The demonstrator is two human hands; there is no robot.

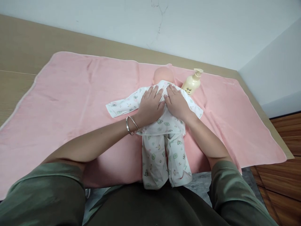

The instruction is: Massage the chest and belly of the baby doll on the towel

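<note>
A baby doll lies face down or with its face hidden, its bald head (163, 74) toward the wall. It wears a white printed shirt (162, 124) and matching trousers (155, 157), with the sleeves spread to both sides. My left hand (150, 105) lies flat on the shirt's upper left part, fingers stretched out. On the upper right part rests my right hand (176, 102), also flat, its fingers close together and pointing toward the head. The two thumbs nearly meet. A silver bangle (130, 125) circles my left wrist.
A cream pump bottle (192, 82) stands right of the doll's head. Under everything spreads a pink blanket (70, 94) on a wooden table (21, 40). A white wall (117, 22) rises behind, and a brown wooden cabinet (282, 179) is at the right.
</note>
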